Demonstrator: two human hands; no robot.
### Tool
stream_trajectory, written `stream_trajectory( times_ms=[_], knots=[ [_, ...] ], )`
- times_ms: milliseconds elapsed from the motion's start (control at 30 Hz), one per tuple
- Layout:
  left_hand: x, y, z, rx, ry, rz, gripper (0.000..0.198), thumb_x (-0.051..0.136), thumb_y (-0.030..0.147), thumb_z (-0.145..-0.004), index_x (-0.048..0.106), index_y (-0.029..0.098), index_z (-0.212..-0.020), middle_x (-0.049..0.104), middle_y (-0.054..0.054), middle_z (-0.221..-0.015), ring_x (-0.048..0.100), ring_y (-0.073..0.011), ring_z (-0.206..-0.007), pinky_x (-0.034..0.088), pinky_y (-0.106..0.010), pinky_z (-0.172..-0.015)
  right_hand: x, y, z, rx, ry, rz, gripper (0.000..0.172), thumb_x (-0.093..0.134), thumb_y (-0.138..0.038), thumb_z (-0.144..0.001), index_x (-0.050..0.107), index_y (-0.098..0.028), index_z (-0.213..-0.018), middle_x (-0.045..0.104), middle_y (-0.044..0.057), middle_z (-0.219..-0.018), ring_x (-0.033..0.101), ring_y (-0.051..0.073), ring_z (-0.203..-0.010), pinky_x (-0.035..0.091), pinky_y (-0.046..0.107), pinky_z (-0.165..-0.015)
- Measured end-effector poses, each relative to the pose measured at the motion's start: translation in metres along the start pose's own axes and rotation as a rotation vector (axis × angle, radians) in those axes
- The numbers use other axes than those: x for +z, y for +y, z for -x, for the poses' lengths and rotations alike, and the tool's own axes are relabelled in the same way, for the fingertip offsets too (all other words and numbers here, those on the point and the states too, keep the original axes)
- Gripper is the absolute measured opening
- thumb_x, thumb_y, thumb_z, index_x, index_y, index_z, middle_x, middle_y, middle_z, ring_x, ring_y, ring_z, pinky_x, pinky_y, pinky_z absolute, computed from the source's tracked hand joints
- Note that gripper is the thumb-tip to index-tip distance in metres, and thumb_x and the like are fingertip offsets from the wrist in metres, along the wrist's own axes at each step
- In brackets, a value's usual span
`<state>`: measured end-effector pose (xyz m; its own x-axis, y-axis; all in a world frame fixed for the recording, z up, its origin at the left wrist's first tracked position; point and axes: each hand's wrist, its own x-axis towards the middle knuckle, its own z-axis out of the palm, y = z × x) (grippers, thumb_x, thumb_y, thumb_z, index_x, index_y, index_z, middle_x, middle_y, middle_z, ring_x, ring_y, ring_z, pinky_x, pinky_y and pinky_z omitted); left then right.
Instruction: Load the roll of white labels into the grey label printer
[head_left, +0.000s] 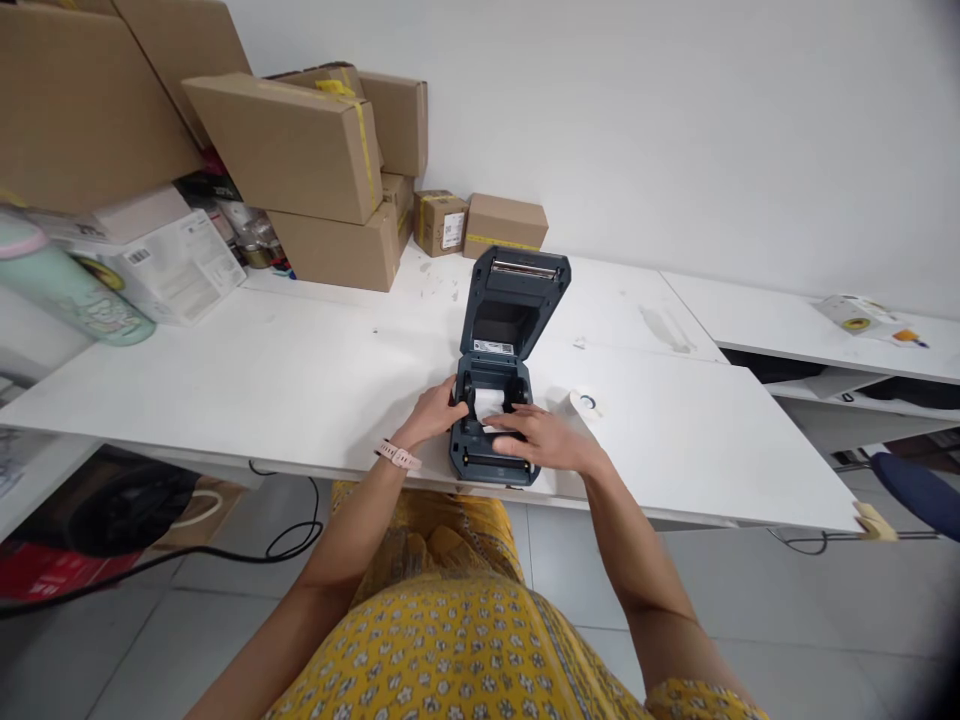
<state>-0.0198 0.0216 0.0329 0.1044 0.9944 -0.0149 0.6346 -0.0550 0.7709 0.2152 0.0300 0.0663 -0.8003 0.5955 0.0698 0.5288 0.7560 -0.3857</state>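
Head camera looked down on a dark grey label printer (493,462) that sat at the near edge of a white tabletop (300,370), directly in front of the person. Its lid (517,300) stood tipped back and open, and a white label roll (487,402) lay in the bay.

The left hand (431,415), with a pink wristband (397,456) behind it, rested against the printer's left side with its fingers curled over the bay wall beside the roll. Whether that grip closed on anything could not be told, since the fingertips were hidden. The right hand (544,437) lay across the front right of the printer. Its grip was wide and flat, the fingers stretched leftward onto the white paper coming off the roll, clasping nothing.

Just right of the printer a small white roll with a dark core (586,402) lay on the tabletop. Well back on the left, cardboard boxes (300,150) were stacked against the wall, with a pale green bottle (67,290) at the far left edge. A black cable (225,550) trailed over the floor below, and a yellow patterned garment (450,640) filled the bottom of the view.
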Motion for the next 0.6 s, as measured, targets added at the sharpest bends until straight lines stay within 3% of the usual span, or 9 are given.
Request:
stream_trajectory(
  times_ms=[100,200,333,600],
  knots=[
    [0.003,-0.002,0.001,-0.003,0.023,0.065,0.054,0.051,0.024,-0.077,0.061,0.018,-0.130,0.071,-0.004,-0.090,0.059,-0.0188,-0.072,0.044,-0.029,-0.068,0.012,-0.009,0.010,0.018,0.034,-0.009,0.045,0.055,-0.050,-0.099,0.064,-0.025,-0.134,0.074,0.009,-0.125,0.068,0.031,-0.115,0.054,0.047,-0.098],
    [0.007,-0.007,0.001,-0.029,0.055,0.121,0.056,0.054,0.025,-0.078,0.061,0.017,-0.133,0.068,-0.001,-0.079,0.056,-0.0174,-0.066,0.044,-0.028,-0.066,0.023,-0.022,0.011,0.065,0.174,-0.046,0.035,0.042,-0.031,-0.106,0.067,-0.025,-0.129,0.075,0.007,-0.124,0.070,0.025,-0.113,0.055,0.046,-0.100],
    [0.014,-0.014,0.001,-0.052,0.083,0.247,0.056,0.060,0.031,-0.080,0.061,0.017,-0.134,0.064,0.000,-0.072,0.055,-0.0165,-0.063,0.046,-0.028,-0.064,0.030,-0.037,0.015,0.051,0.297,-0.054,0.032,0.044,-0.024,-0.105,0.069,-0.025,-0.126,0.074,0.006,-0.125,0.068,0.024,-0.118,0.055,0.045,-0.099],
    [0.019,-0.019,0.001,-0.086,0.123,0.367,0.055,0.067,0.037,-0.081,0.064,0.018,-0.133,0.059,0.003,-0.065,0.052,-0.0136,-0.058,0.045,-0.025,-0.060,0.042,-0.057,0.028,0.022,0.336,0.099,0.031,0.050,-0.018,-0.102,0.069,-0.020,-0.126,0.073,0.010,-0.127,0.067,0.029,-0.114,0.057,0.046,-0.088]
  ],
)
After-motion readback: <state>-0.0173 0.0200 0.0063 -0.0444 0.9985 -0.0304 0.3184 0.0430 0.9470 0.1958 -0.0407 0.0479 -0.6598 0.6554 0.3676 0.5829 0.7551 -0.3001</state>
